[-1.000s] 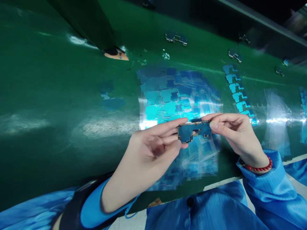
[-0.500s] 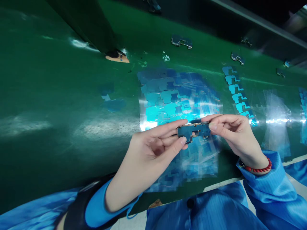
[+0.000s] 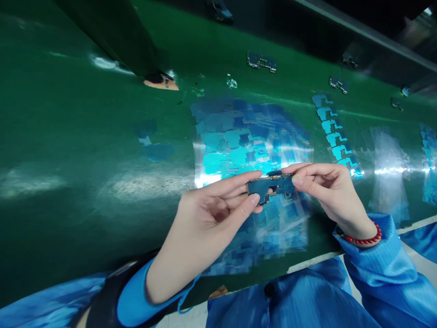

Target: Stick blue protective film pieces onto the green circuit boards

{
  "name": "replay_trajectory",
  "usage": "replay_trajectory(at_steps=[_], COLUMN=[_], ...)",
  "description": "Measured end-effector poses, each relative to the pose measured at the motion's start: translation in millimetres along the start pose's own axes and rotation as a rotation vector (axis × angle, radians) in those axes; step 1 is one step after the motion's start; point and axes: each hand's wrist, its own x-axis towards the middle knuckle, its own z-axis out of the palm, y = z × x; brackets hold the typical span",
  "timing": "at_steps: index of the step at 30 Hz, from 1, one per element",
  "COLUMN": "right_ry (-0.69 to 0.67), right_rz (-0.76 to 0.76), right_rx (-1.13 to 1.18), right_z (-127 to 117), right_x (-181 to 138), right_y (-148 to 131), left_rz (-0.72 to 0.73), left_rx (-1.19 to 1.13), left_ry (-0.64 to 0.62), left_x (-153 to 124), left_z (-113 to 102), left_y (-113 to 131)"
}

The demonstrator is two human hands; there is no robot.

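You're pinching the circuit board (image 3: 258, 187) a bit lower-right of frame center, left hand (image 3: 208, 218) and right hand (image 3: 329, 189) gripping opposite ends. It's looking light, stiff, probably fragile, so you're wanting edges only.

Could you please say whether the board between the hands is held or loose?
Held: left hand and right hand pinch the board at opposite ends.

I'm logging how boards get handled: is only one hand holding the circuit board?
No, the left hand and right hand both hold the circuit board, one at each end.
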Motion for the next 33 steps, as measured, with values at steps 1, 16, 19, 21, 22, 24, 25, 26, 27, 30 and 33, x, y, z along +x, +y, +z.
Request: replay_trajectory(at_steps=[1,16,19,21,22,24,25,26,27,30,33], right_ry=[0.009,0.05,0.045,0.048,0.049,0.05,0.048,0.044,0.04,0.031,0.037], right_rz=[-0.003,-0.029,-0.042,-0.046,-0.045,-0.045,-0.044,-0.044,-0.043,-0.042,-0.049], right_rx=[0.001,0.031,0.02,0.01,0.006,-0.004,-0.01,-0.015,-0.02,-0.03,-0.032], right_z=[0.6,2.3,2.2,2.7,3.0,3.6,3.9,4.0,4.0,3.7,3.4], right_x=[0.0,0.5,-0.3,-0.7,-0.9,-1.1,-1.2,-1.2,-1.3,-1.3,-0.8], right_y=[-0.2,0.2,-1.0,-1.9,-2.3,-2.6,-2.6,-2.6,-2.5,-2.1,-1.5], left_rz=[-0.005,-0.024,-0.026,-0.031,-0.036,-0.046,-0.05,-0.051,-0.051,-0.049,-0.049], left_rx=[0.007,0.053,0.048,0.052,0.056,0.062,0.063,0.063,0.064,0.077,0.098], left_ry=[0.016,0.043,0.046,0.045,0.044,0.039,0.037,0.036,0.037,0.043,0.044], left_x=[-0.9,-1.1,-1.6,-1.4,-1.2,-0.6,-0.4,-0.1,0.0,0.1,-0.2], left_z=[0.9,0.5,1.2,1.2,1.1,0.6,0.3,0.0,-0.3,-0.9,-1.1], left_y=[1.5,1.2,2.0,2.0,1.9,1.9,1.8,1.8,1.7,1.5,1.6])
